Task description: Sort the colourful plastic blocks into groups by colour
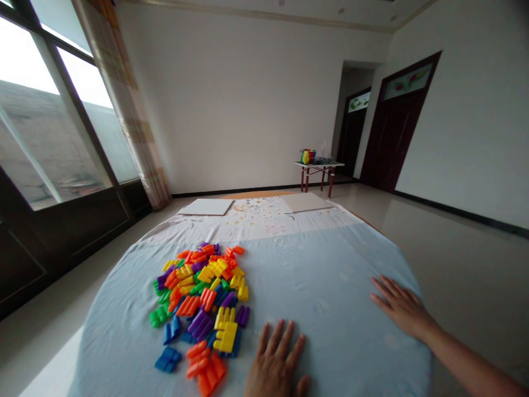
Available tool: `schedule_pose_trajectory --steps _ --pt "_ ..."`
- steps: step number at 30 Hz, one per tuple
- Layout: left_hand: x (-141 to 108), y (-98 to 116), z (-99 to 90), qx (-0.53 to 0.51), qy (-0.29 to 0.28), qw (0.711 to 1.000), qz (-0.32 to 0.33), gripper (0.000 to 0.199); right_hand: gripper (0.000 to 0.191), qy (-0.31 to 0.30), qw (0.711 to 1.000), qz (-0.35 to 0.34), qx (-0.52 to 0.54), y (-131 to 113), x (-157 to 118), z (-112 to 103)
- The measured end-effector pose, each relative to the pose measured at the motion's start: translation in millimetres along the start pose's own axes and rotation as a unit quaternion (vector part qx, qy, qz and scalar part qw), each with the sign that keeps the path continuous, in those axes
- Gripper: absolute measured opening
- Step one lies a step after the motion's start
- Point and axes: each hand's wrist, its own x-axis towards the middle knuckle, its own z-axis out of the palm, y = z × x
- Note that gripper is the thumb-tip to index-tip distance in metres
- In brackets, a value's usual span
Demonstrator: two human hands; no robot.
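Note:
My left hand lies palm down on the blue cloth at the near edge, its fingers spread and holding nothing. Just to its left is a loose pile of plastic building blocks in orange, yellow, green, blue and purple. Closest to that hand are a yellow block and an orange block, both apart from the fingers. My right hand rests flat near the right edge of the table, fingers stretched out, with only cloth under it.
The table's blue cloth meets a white floral cloth at the far end. Two flat boards, one white and one beige, lie there. A small side table with bags stands by the far wall. Windows are on the left.

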Motion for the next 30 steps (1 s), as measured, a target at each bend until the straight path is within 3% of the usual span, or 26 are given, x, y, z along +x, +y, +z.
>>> schedule_pose_trajectory --steps 5,8,14,19,22,25,27,28,30 --pt "-4.9 -2.3 -0.6 -0.014 -0.053 0.998 -0.018 0.060 0.072 0.011 1.000 0.014 0.002 -3.2 19.7 -2.2" --pt "-10.3 -4.3 -3.5 -0.003 -0.064 0.998 -0.028 0.063 0.073 0.050 0.999 -0.022 0.003 -17.7 28.1 -3.0" --pt "-14.4 -2.0 -8.1 0.004 -0.067 0.998 0.004 0.064 0.073 0.043 0.996 -0.073 0.035 -28.4 19.9 14.9" --pt "-9.1 -0.5 -41.7 -0.074 -0.062 0.995 -0.033 0.045 0.072 0.092 0.988 -0.091 0.088 -33.5 34.1 17.6" --pt "-9.5 -19.9 -73.4 -0.105 0.033 0.979 -0.173 0.038 0.066 0.148 0.965 -0.151 0.154 -71.9 46.9 1.2" --pt "-17.9 -62.0 -97.5 -0.146 0.142 0.910 -0.362 0.033 0.058 0.151 0.940 -0.207 0.225 -134.9 51.9 -23.6" --pt "-28.1 -96.2 -105.7 -0.147 0.207 0.846 -0.469 0.037 0.053 0.145 0.923 -0.239 0.263 -181.4 51.4 -39.2" --pt "-34.0 -112.7 -107.8 -0.137 0.216 0.817 -0.518 0.039 0.051 0.146 0.915 -0.254 0.277 -203.7 50.4 -45.1" --pt "-45.9 -140.9 -109.2 -0.113 0.218 0.793 -0.558 0.042 0.048 0.156 0.897 -0.281 0.302 -243.6 47.3 -51.2"
